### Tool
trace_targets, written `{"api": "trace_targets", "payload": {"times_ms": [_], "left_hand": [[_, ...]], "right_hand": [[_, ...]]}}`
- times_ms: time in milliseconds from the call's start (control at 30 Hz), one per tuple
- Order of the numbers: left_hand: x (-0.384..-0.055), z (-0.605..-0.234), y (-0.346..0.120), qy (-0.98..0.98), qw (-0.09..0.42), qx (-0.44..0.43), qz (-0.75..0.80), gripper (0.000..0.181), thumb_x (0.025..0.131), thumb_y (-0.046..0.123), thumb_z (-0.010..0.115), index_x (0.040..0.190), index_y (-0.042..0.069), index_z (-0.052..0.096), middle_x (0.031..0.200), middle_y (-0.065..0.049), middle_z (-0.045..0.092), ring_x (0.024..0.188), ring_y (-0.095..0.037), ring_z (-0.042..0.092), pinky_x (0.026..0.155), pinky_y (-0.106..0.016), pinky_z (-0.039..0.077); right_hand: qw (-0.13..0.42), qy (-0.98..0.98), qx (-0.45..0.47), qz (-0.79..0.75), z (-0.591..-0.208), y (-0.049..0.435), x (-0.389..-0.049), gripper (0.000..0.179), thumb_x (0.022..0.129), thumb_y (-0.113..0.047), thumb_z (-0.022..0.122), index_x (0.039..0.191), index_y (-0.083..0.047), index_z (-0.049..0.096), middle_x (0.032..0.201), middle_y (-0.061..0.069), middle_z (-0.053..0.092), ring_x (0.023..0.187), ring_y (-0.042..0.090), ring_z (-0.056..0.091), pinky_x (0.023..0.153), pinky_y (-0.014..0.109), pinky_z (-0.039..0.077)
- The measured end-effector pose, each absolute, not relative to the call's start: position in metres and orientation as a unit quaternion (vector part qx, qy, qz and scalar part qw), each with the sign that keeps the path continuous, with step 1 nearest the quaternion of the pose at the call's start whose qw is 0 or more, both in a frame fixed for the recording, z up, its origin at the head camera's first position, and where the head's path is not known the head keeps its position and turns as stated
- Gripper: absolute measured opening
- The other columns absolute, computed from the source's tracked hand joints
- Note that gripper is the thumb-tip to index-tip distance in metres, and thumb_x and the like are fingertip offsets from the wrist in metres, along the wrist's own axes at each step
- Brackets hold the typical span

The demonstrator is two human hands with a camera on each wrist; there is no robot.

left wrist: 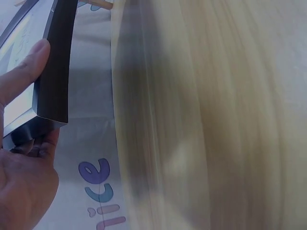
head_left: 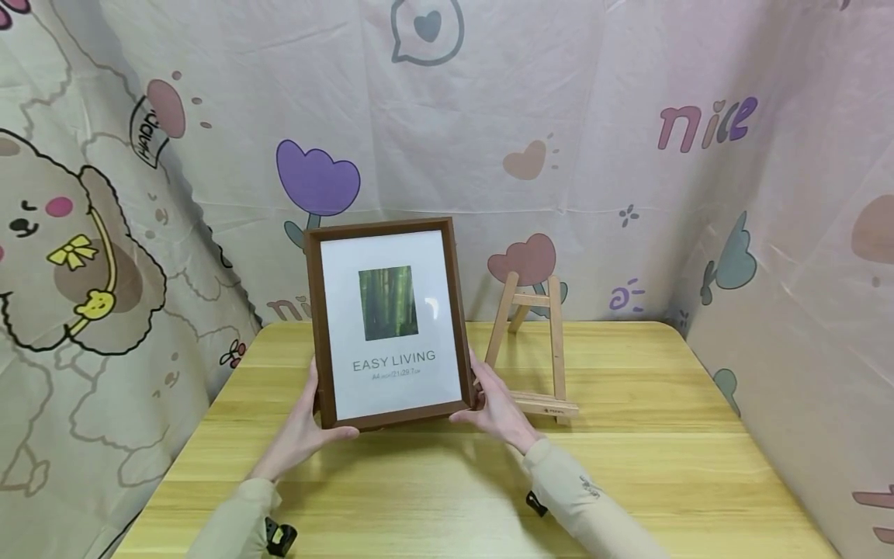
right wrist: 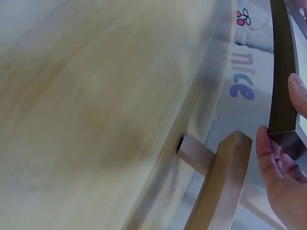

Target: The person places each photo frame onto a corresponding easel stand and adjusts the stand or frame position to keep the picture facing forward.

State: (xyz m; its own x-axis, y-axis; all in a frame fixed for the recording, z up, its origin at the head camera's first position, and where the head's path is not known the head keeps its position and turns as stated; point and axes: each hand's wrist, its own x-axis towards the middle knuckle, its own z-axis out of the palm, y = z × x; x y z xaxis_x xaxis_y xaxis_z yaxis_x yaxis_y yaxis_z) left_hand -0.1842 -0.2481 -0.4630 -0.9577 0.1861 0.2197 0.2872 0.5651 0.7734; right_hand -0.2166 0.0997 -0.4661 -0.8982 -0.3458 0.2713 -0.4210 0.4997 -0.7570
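Observation:
A brown picture frame (head_left: pixel 457 310) with a white insert, a bamboo picture and the words "EASY LIVING" is held up above the table, tilted slightly. My left hand (head_left: pixel 303 431) grips its lower left corner, thumb on the front edge and fingers behind. At the lower right corner my right hand (head_left: pixel 499 407) holds it the same way. Both wrist views show the thumb over the frame's edge, in the left wrist view on the dark frame (left wrist: pixel 55 81). Just right of the picture frame stands a small wooden easel (head_left: pixel 557 341), partly behind my right hand.
The light wooden table (head_left: pixel 628 466) lies below both hands. Printed cloth (head_left: pixel 594 78) hangs behind it and on both sides. In the right wrist view, the easel's wooden bars (right wrist: pixel 223 182) are close to the right hand. Black bands sit at both sleeves.

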Motion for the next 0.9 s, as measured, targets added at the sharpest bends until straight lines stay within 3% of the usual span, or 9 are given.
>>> {"api": "trace_targets", "payload": {"times_ms": [67,100,200,267,433,533,767,900], "left_hand": [[-0.185,-0.461,-0.245,-0.883,0.055,-0.132,-0.447,0.142,0.073,0.027,0.091,0.157,0.036,-0.023,0.17,-0.014,-0.011,0.149,-0.054,0.019,0.115,-0.074,0.022],[-0.186,-0.46,-0.244,-0.882,0.058,-0.134,-0.448,0.143,0.072,0.026,0.092,0.157,0.037,-0.023,0.17,-0.015,-0.009,0.149,-0.054,0.021,0.115,-0.074,0.023],[-0.188,-0.458,-0.239,-0.879,0.061,-0.139,-0.452,0.142,0.072,0.026,0.092,0.157,0.038,-0.022,0.171,-0.017,-0.004,0.149,-0.053,0.023,0.115,-0.073,0.024],[-0.19,-0.458,-0.236,-0.875,0.065,-0.146,-0.457,0.142,0.072,0.025,0.092,0.157,0.038,-0.021,0.17,-0.019,0.0,0.147,-0.052,0.029,0.115,-0.072,0.026],[-0.196,-0.456,-0.228,-0.874,0.069,-0.154,-0.456,0.141,0.073,0.027,0.091,0.158,0.036,-0.021,0.171,-0.015,-0.003,0.147,-0.049,0.031,0.116,-0.068,0.029],[-0.199,-0.454,-0.224,-0.878,0.072,-0.159,-0.446,0.141,0.073,0.027,0.091,0.158,0.03,-0.022,0.171,-0.014,-0.009,0.149,-0.05,0.025,0.117,-0.068,0.028],[-0.209,-0.455,-0.212,-0.866,0.092,-0.19,-0.453,0.141,0.072,0.023,0.092,0.161,0.025,-0.018,0.171,-0.017,-0.001,0.142,-0.046,0.042,0.114,-0.064,0.036],[-0.214,-0.457,-0.205,-0.863,0.096,-0.198,-0.455,0.141,0.072,0.023,0.092,0.161,0.021,-0.016,0.171,-0.017,-0.002,0.143,-0.046,0.04,0.115,-0.062,0.035]], "right_hand": [[0.046,-0.864,0.222,0.45,-0.465,0.103,-0.216,0.124,0.072,-0.017,0.089,0.163,-0.031,0.006,0.142,0.011,0.054,0.108,0.028,0.061,0.1,0.044,0.054],[0.05,-0.864,0.225,0.448,-0.465,0.104,-0.217,0.124,0.072,-0.018,0.089,0.163,-0.03,0.006,0.145,0.012,0.053,0.119,0.033,0.059,0.109,0.049,0.049],[0.061,-0.861,0.232,0.449,-0.465,0.11,-0.219,0.124,0.072,-0.018,0.09,0.163,-0.029,0.007,0.161,0.01,0.038,0.146,0.041,0.038,0.122,0.06,0.029],[0.07,-0.856,0.242,0.452,-0.465,0.114,-0.221,0.123,0.073,-0.017,0.09,0.163,-0.026,0.008,0.167,0.01,0.027,0.15,0.042,0.032,0.122,0.06,0.029],[0.095,-0.851,0.254,0.45,-0.463,0.122,-0.222,0.12,0.073,-0.018,0.09,0.163,-0.016,0.011,0.166,0.017,0.024,0.148,0.041,0.035,0.118,0.057,0.036],[0.095,-0.855,0.244,0.448,-0.461,0.126,-0.222,0.121,0.073,-0.019,0.09,0.163,-0.015,0.01,0.166,0.02,0.024,0.15,0.043,0.031,0.119,0.06,0.031],[0.104,-0.863,0.224,0.44,-0.461,0.137,-0.222,0.124,0.07,-0.021,0.091,0.164,-0.018,0.009,0.164,0.024,0.027,0.147,0.047,0.033,0.117,0.065,0.031],[0.12,-0.864,0.229,0.432,-0.462,0.143,-0.222,0.124,0.069,-0.018,0.091,0.163,-0.013,0.01,0.165,0.023,0.024,0.148,0.047,0.032,0.116,0.065,0.031]]}}
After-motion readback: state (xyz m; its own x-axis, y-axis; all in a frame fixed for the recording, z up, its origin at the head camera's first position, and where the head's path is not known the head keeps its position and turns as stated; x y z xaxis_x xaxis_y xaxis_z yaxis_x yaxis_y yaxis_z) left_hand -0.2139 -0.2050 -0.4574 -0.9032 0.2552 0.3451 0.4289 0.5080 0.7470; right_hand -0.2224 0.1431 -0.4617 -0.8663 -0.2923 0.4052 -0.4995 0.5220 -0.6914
